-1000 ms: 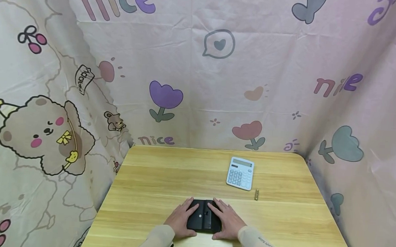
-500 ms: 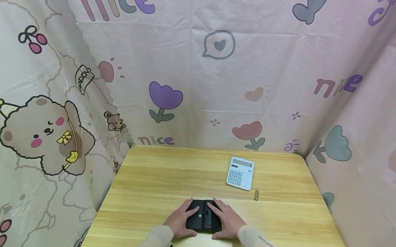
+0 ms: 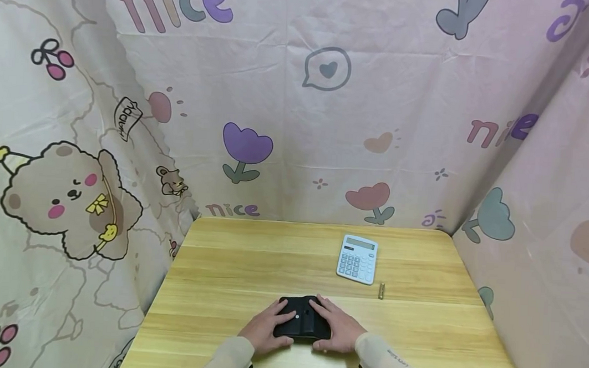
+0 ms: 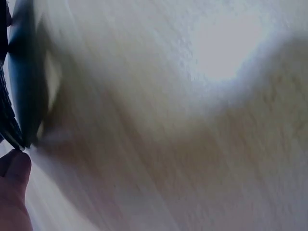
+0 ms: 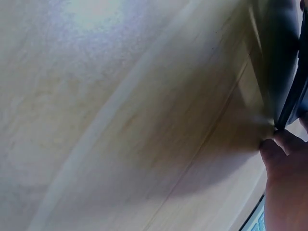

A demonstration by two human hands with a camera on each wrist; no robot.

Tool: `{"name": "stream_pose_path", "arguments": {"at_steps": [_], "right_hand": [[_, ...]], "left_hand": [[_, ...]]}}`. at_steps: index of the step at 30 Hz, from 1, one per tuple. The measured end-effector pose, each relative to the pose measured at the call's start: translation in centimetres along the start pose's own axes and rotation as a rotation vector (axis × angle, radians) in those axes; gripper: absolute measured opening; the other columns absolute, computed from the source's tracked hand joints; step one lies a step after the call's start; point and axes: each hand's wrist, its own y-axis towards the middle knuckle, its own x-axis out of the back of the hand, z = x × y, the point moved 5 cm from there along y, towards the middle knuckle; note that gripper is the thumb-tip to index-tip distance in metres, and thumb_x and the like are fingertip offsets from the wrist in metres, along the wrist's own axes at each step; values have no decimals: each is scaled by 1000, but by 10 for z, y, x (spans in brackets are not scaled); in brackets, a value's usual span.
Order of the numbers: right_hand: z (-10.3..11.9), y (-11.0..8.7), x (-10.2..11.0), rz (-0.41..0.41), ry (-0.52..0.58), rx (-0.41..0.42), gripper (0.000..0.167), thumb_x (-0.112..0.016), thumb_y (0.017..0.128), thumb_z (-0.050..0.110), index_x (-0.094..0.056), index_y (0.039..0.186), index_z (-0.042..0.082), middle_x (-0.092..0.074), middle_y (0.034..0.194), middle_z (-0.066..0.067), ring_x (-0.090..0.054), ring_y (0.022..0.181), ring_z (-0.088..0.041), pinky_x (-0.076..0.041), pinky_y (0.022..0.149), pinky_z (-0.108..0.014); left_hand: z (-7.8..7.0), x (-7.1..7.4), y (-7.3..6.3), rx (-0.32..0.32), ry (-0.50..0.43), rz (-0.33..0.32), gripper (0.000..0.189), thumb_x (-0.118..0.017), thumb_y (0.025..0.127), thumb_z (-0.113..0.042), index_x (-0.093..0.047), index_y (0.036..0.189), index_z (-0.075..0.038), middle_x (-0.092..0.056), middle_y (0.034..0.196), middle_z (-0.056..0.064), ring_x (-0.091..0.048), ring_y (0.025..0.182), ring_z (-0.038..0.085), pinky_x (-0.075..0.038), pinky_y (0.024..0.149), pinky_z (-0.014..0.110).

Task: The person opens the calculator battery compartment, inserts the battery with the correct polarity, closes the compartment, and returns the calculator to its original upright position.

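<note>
A black wallet [image 3: 295,327] with a small light snap and a lengthwise fold lies spread near the table's front, in the head view. My left hand [image 3: 262,328] grips its left side and my right hand [image 3: 342,327] its right side, thumbs at the near edge and fingers over the top. In the left wrist view the wallet [image 4: 28,82] stands at the left edge as a thin, blurred profile, with a fingertip of the left hand [image 4: 13,192] at its end. The right wrist view has the wallet [image 5: 281,62] above the right hand [image 5: 288,183]. Its underside is mostly hidden.
A pale blue calculator [image 3: 358,259] lies farther back on the wooden table [image 3: 250,259], right of centre. Close to its lower right corner is a small gold-coloured cylinder [image 3: 381,291]. Patterned curtains [image 3: 317,124] hang behind and on both sides.
The wallet's sides have spread slightly apart and its near edge has shifted a little away from me. My left hand has moved slightly left. The calculator and cylinder stay put.
</note>
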Motion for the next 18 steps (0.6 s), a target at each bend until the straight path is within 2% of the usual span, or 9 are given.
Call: {"name": "stream_pose_path", "arguments": {"at_steps": [7,12,18], "right_hand": [[5,-1,6,-60,51,31,84,-58,84,63,-28,153,23,-27,157,-3,-33,139,-30,-37,106,-51],[8,0,11,-99,87,10,73,-52,92,56,-29,152,22,-31,155,-5,-40,134,-33,-38,105,-53],[12,0,14,-144,155,-29,63,-52,96,45,-32,152,20,-35,153,-8,-42,132,-35,-36,106,-55]], "left_hand": [[-1,10,-6,28,-30,-26,61,-48,90,-64,-43,144,-37,-32,154,2,-30,140,31,-38,104,56],[-2,15,-6,40,-35,-67,59,-40,93,-64,-43,144,-35,-35,153,4,-34,138,32,-38,105,55],[-5,21,-4,33,-59,-123,53,-39,96,-58,-46,143,-34,-42,149,6,-42,132,34,-40,102,56]]}}
